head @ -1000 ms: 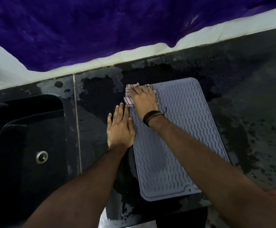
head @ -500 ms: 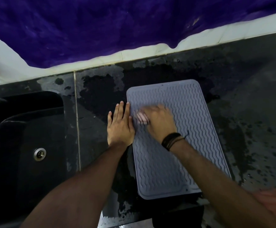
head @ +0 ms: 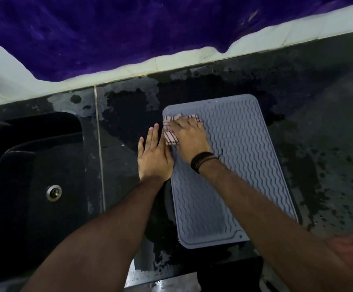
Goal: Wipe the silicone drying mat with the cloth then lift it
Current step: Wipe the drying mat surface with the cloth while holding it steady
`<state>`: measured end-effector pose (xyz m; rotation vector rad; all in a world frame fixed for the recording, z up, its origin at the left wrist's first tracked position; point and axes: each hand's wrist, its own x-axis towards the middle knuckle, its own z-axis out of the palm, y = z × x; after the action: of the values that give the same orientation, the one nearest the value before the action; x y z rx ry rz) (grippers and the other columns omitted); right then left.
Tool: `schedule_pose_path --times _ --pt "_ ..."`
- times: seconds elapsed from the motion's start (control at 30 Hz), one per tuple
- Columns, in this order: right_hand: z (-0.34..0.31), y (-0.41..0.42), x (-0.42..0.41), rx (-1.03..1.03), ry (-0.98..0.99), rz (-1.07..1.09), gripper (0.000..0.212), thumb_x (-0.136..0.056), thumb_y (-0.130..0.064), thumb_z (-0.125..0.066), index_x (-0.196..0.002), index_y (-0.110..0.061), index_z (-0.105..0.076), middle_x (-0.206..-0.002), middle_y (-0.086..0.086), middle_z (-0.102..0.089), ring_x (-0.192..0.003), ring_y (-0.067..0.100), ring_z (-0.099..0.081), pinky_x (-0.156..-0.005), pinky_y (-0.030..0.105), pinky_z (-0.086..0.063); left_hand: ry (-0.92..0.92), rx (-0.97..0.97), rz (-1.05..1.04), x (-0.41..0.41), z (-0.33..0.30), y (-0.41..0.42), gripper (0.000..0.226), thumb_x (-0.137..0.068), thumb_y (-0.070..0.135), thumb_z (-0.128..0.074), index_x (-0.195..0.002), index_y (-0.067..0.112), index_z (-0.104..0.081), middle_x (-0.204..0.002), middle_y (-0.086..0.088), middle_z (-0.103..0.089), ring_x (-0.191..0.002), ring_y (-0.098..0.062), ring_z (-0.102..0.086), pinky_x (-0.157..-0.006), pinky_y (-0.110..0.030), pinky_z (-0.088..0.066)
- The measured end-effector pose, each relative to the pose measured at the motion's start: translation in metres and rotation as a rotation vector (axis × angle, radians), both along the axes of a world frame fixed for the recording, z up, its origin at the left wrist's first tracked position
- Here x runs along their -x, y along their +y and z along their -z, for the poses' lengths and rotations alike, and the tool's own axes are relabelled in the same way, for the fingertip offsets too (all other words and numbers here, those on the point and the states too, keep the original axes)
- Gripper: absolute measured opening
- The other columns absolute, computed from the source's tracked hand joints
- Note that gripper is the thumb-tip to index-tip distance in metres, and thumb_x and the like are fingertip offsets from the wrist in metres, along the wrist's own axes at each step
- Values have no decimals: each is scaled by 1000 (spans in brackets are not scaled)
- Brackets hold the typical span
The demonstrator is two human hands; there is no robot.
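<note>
A grey silicone drying mat (head: pixel 241 165) with wavy ridges lies flat on the dark wet counter (head: pixel 318 123). My right hand (head: pixel 190 140) presses a pink striped cloth (head: pixel 171 135) onto the mat's far left corner, fingers spread over it. A black band circles that wrist. My left hand (head: pixel 153 157) lies flat with straight fingers on the counter at the mat's left edge, its thumb side touching the mat.
A black sink (head: pixel 34 175) with a metal drain (head: pixel 54 192) sits to the left. A pale backsplash strip and purple wall (head: pixel 129 28) run behind the counter. The counter's front edge lies just below the mat.
My right hand swept the cloth from the mat's far left corner toward its middle, then back up to that corner. My left hand stayed flat at the mat's left edge.
</note>
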<state>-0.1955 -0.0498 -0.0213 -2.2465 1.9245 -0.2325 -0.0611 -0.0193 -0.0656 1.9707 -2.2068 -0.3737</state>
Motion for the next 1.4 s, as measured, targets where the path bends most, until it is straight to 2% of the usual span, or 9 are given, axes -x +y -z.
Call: schedule_pose_path --times 0.2,0.4,0.5,0.63,0.83,0.97,1.13,1.27,1.4 --pt "-6 55 12 -110 -1 -32 64 -77 -10 -63 -138 -21 -47 -145 3 -46 -127 27 -44 -109 47 -32 -35 -8 25 -2 1 0 66 -107 32 -38 -164 23 -6 -172 -1 -2 -158 -15 3 -127 -43 2" --pt "-32 21 25 28 -53 36 46 -76 -12 -61 -121 -23 -60 -119 1 -64 -111 25 -52 -95 41 -39 36 6 15 -2 5 -3 54 -110 33 -25 -163 26 -17 -171 -1 -9 -158 -16 -2 -128 -45 -1" --pt "-38 -15 20 104 -56 102 52 -77 -8 -60 -128 -22 -56 -123 4 -62 -115 29 -51 -97 44 -39 47 9 25 -3 5 -3 53 -110 34 -27 -162 28 -20 -171 -1 -10 -157 -16 -3 -127 -45 -1" --pt "-19 -24 12 -53 53 43 51 -86 -11 -53 -136 -20 -49 -138 5 -52 -125 29 -44 -104 43 -33 34 9 15 -2 5 -2 52 -110 33 -26 -162 27 -21 -171 -1 -9 -157 -16 -2 -128 -44 0" --pt "1 38 15 30 38 30 57 -78 -9 -61 -133 -17 -51 -137 6 -51 -120 29 -48 -101 44 -36 18 10 11 0 5 -1 54 -109 33 -24 -162 27 -21 -171 -1 -9 -157 -16 -2 -127 -45 -1" --pt "-1 91 19 -58 32 -13 67 -75 -9 -66 -139 -17 -47 -144 6 -46 -128 30 -43 -108 49 -34 5 1 1 0 4 -1 54 -109 33 -22 -162 28 -19 -171 -1 -9 -157 -16 -2 -127 -45 -1" --pt "-11 128 24 -107 32 -62 64 -73 -10 -68 -134 -19 -52 -140 2 -52 -120 26 -49 -101 41 -37 24 -2 -1 0 2 -1 53 -109 32 -24 -162 28 -20 -171 -1 -10 -158 -17 -3 -127 -46 -2" --pt "-26 103 25 17 -109 75 51 -70 -9 -66 -118 -24 -61 -119 0 -64 -107 25 -55 -89 38 -40 21 -6 26 -2 0 -1 53 -109 33 -23 -162 26 -19 -171 -3 -9 -158 -19 -2 -127 -47 -2" --pt "-28 45 11 104 -88 130 58 -74 -12 -65 -130 -22 -54 -126 0 -61 -109 25 -53 -91 40 -40 30 -17 34 -3 -5 -2 53 -109 31 -29 -161 26 -23 -171 -4 -9 -158 -19 -3 -127 -47 -3"
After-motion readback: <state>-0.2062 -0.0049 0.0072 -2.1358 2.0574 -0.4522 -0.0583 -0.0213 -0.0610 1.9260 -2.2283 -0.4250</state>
